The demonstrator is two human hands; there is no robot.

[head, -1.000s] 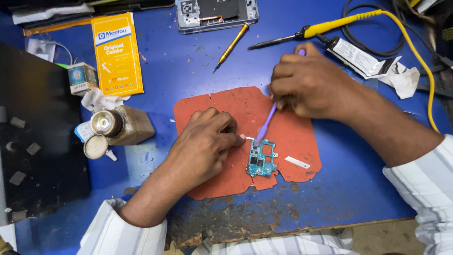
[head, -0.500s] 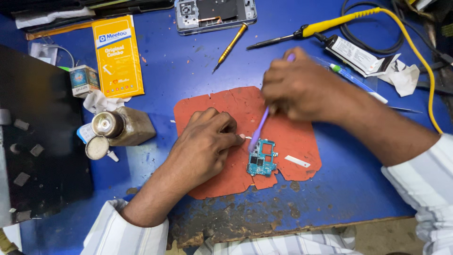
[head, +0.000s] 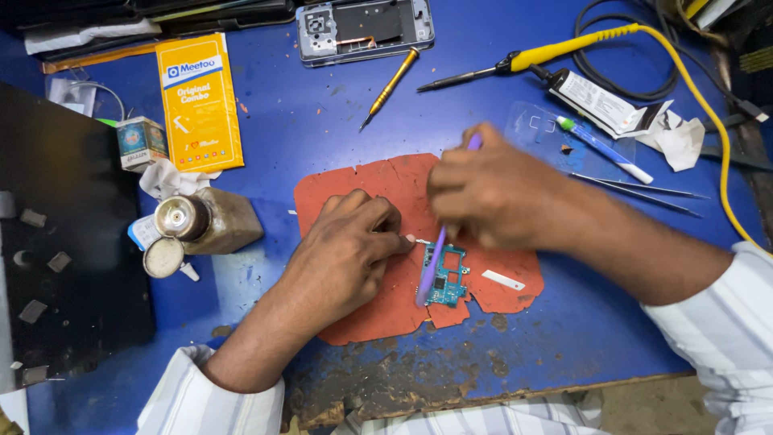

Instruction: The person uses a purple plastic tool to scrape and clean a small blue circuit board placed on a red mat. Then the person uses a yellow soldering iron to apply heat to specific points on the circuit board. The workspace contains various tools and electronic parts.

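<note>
Blue workbench (head: 266, 145), red mat (head: 354, 193): right hand (head: 491, 193) fingers closed around purple brush (head: 431, 270), left hand (head: 346, 254) fingers pinning green circuit board (head: 447, 278).

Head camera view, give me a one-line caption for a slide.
Right hand works a purple brush over a small circuit board while left hand steadies it on an orange mat.

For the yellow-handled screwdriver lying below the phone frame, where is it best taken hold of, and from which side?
Grip the yellow-handled screwdriver on its thick yellow handle, coming from above with fingers across it. It lies flat and slanted on the blue table, dark tip pointing lower left, clear of the phone frame; the thin tip offers little hold.
</note>
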